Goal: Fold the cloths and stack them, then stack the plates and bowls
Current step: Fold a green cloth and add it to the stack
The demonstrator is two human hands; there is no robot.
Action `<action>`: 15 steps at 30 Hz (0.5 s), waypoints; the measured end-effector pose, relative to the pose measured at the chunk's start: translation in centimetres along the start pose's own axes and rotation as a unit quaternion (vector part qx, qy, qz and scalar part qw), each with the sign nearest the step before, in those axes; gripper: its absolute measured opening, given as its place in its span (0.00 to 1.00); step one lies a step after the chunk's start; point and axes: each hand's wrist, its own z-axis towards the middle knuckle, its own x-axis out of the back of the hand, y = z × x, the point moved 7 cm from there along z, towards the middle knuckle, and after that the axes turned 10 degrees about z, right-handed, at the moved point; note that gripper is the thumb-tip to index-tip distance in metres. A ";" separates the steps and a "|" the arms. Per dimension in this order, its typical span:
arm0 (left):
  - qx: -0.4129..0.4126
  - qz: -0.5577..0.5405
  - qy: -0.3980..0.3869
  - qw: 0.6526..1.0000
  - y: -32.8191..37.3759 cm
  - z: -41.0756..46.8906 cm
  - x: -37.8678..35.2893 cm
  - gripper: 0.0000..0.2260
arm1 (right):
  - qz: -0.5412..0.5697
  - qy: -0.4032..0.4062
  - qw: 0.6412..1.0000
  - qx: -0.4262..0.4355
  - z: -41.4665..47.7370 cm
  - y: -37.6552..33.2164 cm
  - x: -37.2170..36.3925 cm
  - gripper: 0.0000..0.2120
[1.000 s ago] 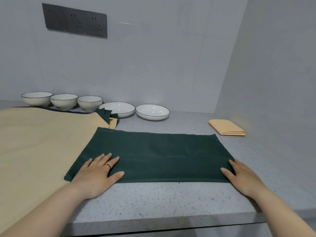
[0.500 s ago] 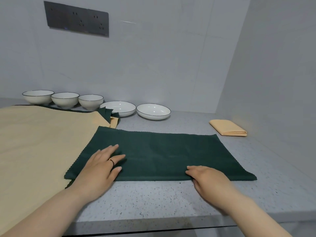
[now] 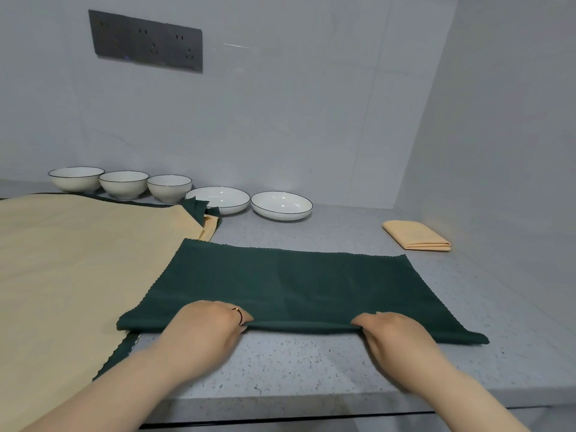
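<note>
Both hands have closed since a second ago: they lay flat at the two near corners of the green cloth [image 3: 296,285], and now they have come in along its near edge and curled round it. My left hand [image 3: 202,328] pinches that edge left of the middle, knuckles up, with the ring [image 3: 238,313] showing on one finger. My right hand [image 3: 392,335] pinches the same edge further right, thumb and fingers tucked at the fold. Between the two grips the edge is lifted into a slight taut ridge, just off the countertop [image 3: 311,369].

Beyond my fingers the green cloth lies as a long folded strip across the speckled grey counter, its far edge scalloped. Its left end overlaps the big yellow cloth [image 3: 71,260], which is spread flat to my left. A second green cloth [image 3: 115,357] peeks out from under that yellow one at its near edge and its far corner.

Well to the right, near the side wall, the folded yellow cloth [image 3: 416,236] sits alone. Along the back wall stand three white bowls [image 3: 124,183] in a row, then two white plates [image 3: 281,204] beside them, all unstacked. Above them a dark socket panel [image 3: 146,40] is set into the wall.
</note>
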 end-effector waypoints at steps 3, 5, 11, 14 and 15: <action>-0.023 0.010 0.025 0.999 0.0 -0.5 0.6 0.11 | 0.060 -0.039 0.997 0.023 -1.1 -0.6 1.1 0.14; -0.031 -0.027 -0.049 0.998 -0.2 -0.5 1.1 0.11 | 0.103 -0.087 0.991 0.019 -1.3 -0.2 1.7 0.11; 0.012 -0.151 -0.148 0.977 -2.7 2.1 3.1 0.15 | 0.170 -0.127 0.976 -0.046 1.3 1.0 3.4 0.15; 0.069 -0.163 -0.120 0.977 -4.7 4.5 3.2 0.07 | 0.185 -0.105 0.976 -0.043 4.1 1.6 3.3 0.09; 0.088 -0.144 -0.106 0.980 -5.4 5.3 3.0 0.08 | 0.183 -0.092 0.978 -0.050 5.1 1.9 3.1 0.09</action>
